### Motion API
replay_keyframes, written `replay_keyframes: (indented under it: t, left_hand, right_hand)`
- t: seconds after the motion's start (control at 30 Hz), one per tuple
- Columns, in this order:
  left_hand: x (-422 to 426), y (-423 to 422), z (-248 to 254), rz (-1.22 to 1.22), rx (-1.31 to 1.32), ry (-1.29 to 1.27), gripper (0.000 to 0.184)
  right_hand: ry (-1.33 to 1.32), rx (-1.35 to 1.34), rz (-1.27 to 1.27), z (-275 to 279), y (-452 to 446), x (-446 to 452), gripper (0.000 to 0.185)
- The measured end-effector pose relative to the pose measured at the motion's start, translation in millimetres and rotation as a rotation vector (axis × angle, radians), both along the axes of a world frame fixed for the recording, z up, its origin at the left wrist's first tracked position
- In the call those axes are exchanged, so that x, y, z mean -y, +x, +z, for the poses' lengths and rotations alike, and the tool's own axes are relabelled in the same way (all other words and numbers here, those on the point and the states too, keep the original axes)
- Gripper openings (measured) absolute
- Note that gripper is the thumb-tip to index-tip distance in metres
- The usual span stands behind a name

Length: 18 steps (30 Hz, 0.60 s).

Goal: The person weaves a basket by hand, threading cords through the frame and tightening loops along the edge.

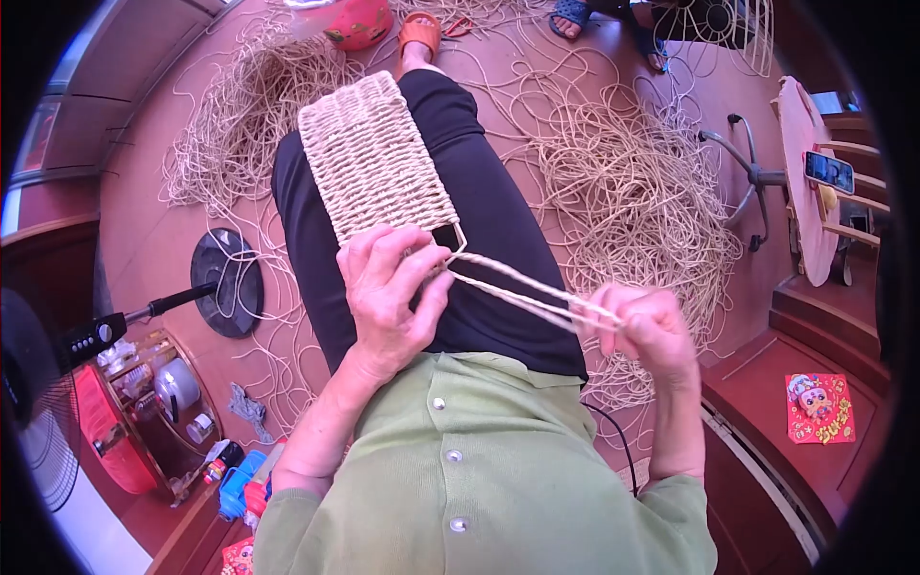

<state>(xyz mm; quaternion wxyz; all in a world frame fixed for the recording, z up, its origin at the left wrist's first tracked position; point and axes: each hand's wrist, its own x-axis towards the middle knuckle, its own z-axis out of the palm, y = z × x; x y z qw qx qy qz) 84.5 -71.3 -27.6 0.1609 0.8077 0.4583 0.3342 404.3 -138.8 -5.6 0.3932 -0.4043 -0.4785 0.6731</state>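
Across my lap lies a woven panel point(374, 153) of pale cord on a thin frame. My left hand point(388, 287) is closed on its near edge, the fingertips pressed at the corner where the weave ends. A bare piece of the frame shows beside those fingers. From this corner strands of cord point(517, 287) run out to the right, stretched nearly straight. My right hand point(642, 326) is closed around their far end, away from the panel.
Big heaps of loose cord lie on the floor at right point(623, 182) and left point(259, 105). A fan point(57, 383) with a round base point(227, 283) stands left. A wheeled chair base point(757, 177) and a phone point(829, 172) are at right. Another person's feet point(570, 19) show at the top.
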Motion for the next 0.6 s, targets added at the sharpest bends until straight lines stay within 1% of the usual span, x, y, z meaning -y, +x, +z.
replay_keyframes:
  t: [0.03, 0.07, 0.1, 0.13, 0.2, 0.23, 0.27, 0.3, 0.33, 0.37, 0.4, 0.43, 0.47, 0.5, 0.53, 0.57, 0.6]
  left_hand:
    - [-1, -2, -4, 0.011, 0.069, 0.008, 0.037]
    - [-3, -5, -7, 0.023, 0.138, 0.024, 0.039]
    - [-3, -10, -6, 0.038, 0.197, 0.006, 0.043]
    - [-4, -17, -10, 0.056, 0.196, 0.026, 0.047]
    - [-6, -27, -17, 0.032, 0.238, 0.001, 0.052]
    - [-7, -30, -20, 0.000, 0.235, -0.005, 0.060]
    - [-8, -31, -22, -0.044, 0.215, 0.018, 0.062]
    - [-11, -30, -22, -0.082, 0.196, 0.050, 0.063]
    - [-12, -30, -21, -0.123, 0.176, 0.078, 0.065]
    - [-12, -30, -23, -0.130, 0.159, 0.081, 0.069]
    - [-14, -29, -23, -0.153, 0.124, 0.104, 0.070]
    - [-15, -29, -21, -0.177, 0.088, 0.127, 0.071]
    - [-17, -29, -19, -0.200, 0.049, 0.152, 0.072]
    - [-18, -28, -16, -0.224, 0.020, 0.185, 0.074]
    - [-18, -26, -18, -0.240, 0.018, 0.190, 0.074]
    - [-19, -25, -20, -0.253, 0.017, 0.195, 0.074]
    - [-20, -23, -23, -0.265, 0.015, 0.199, 0.073]
  right_hand:
    - [-0.092, -0.048, 0.014, -4, -2, 9, 0.025]
    - [-0.194, 0.188, 0.079, 7, -5, 10, 0.029]
    - [-0.294, 0.318, 0.075, 5, 2, 13, 0.030]
    - [-0.395, 0.445, 0.063, -1, 19, 21, 0.030]
    - [-0.343, 0.536, -0.441, -22, 82, 45, 0.030]
    - [-0.394, 1.019, -0.424, -13, 102, 43, 0.022]
    - [-0.435, 1.504, -0.381, 1, 112, 35, 0.015]
    - [-0.084, 1.619, -0.392, 7, 104, 31, 0.011]
    - [0.272, 1.703, -0.392, 14, 76, 24, 0.012]
    - [0.641, 1.759, -0.383, 19, 43, 17, 0.016]
    - [0.365, 1.195, -0.401, 18, 1, 12, 0.034]
    - [0.328, 0.809, -0.338, 8, -43, 6, 0.036]
    - [0.349, 0.691, -0.234, 1, -81, 2, 0.040]
    - [0.365, 0.650, -0.165, -9, -109, -2, 0.045]
    - [0.431, 0.628, -0.165, -29, -126, -5, 0.049]
    - [0.529, 0.668, -0.181, -35, -134, -10, 0.052]
    - [0.537, 0.666, -0.180, -37, -137, -12, 0.052]
